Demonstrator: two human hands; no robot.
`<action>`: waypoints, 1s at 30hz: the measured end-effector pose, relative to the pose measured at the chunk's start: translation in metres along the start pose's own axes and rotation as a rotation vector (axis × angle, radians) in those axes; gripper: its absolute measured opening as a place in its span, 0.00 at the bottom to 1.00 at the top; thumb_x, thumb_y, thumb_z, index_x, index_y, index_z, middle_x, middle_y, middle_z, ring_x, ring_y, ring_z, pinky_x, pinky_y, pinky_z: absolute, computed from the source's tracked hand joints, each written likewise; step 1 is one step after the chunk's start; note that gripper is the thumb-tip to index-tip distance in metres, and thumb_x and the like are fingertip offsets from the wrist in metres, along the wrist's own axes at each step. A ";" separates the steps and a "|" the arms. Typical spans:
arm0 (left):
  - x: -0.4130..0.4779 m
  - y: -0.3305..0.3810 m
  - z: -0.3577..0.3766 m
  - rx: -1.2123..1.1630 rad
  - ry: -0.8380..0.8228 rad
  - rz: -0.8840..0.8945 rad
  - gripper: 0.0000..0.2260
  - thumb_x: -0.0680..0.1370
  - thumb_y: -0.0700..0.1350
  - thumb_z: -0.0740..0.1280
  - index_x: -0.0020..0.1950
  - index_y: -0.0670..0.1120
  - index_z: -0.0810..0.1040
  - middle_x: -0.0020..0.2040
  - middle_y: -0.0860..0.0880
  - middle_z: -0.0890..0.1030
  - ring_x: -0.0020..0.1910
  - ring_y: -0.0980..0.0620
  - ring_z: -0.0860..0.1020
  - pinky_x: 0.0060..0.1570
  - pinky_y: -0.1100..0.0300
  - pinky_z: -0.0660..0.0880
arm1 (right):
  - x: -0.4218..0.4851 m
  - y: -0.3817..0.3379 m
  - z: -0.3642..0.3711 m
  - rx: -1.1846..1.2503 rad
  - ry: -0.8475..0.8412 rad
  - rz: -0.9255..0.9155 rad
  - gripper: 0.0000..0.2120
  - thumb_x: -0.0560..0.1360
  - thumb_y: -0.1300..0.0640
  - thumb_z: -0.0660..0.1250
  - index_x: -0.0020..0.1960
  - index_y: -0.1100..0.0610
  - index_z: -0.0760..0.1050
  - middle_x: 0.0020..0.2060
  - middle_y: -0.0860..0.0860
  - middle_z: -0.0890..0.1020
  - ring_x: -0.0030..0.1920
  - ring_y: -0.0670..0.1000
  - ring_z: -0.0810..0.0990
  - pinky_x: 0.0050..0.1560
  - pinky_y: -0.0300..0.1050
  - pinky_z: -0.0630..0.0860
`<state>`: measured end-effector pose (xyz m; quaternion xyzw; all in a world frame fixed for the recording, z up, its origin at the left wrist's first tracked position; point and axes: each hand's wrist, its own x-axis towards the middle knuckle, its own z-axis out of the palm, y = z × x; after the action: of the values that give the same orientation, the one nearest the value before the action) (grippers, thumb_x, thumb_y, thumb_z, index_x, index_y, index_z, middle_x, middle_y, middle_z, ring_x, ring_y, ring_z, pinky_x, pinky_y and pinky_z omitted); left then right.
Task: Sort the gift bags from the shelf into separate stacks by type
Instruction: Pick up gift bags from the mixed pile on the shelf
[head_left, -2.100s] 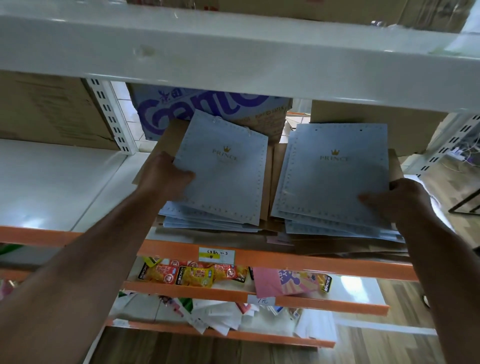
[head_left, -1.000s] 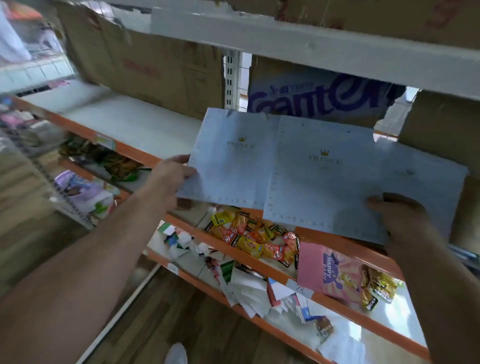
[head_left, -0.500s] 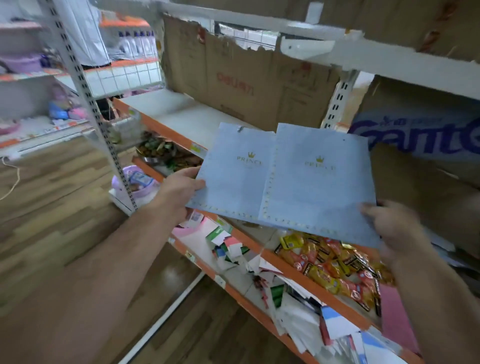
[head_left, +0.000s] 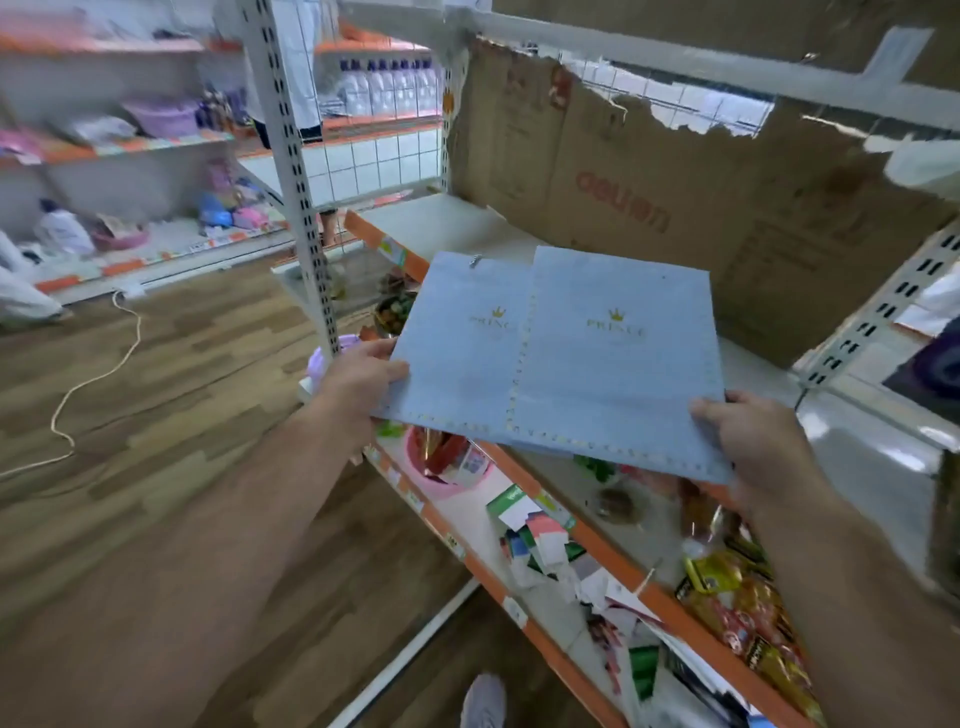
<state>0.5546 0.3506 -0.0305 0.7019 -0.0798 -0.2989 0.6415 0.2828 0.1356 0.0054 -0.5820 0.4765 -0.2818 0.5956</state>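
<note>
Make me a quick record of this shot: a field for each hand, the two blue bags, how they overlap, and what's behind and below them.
left grip: pinches the left edge of the left blue bag
right grip: holds the lower right corner of the right blue bag
overlap: right blue bag lies over the left one's right edge
print: gold crown and lettering on both, same design
behind: white shelf board, torn cardboard sheet with red lettering
below: pink bowl, snack packets
</note>
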 end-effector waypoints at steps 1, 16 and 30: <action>0.014 0.003 -0.005 0.007 0.010 -0.004 0.16 0.80 0.34 0.65 0.67 0.44 0.77 0.52 0.49 0.83 0.51 0.42 0.82 0.53 0.45 0.81 | 0.011 -0.002 0.011 0.005 -0.010 0.009 0.06 0.79 0.65 0.65 0.48 0.57 0.77 0.43 0.56 0.83 0.40 0.58 0.83 0.34 0.54 0.82; 0.206 0.098 -0.015 -0.049 0.152 0.035 0.12 0.81 0.29 0.60 0.61 0.41 0.74 0.48 0.43 0.82 0.35 0.45 0.83 0.28 0.54 0.79 | 0.204 -0.069 0.140 0.079 -0.113 -0.005 0.06 0.79 0.65 0.65 0.51 0.59 0.80 0.50 0.56 0.85 0.49 0.57 0.85 0.55 0.59 0.81; 0.382 0.125 -0.032 0.013 0.000 -0.036 0.11 0.81 0.31 0.63 0.61 0.41 0.75 0.48 0.42 0.81 0.44 0.42 0.81 0.47 0.49 0.77 | 0.270 -0.082 0.233 0.080 0.053 0.064 0.07 0.80 0.66 0.64 0.47 0.57 0.79 0.46 0.56 0.85 0.47 0.60 0.84 0.53 0.60 0.81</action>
<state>0.9138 0.1682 -0.0333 0.7073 -0.0691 -0.3099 0.6316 0.6137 -0.0194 -0.0107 -0.5347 0.4987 -0.2968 0.6142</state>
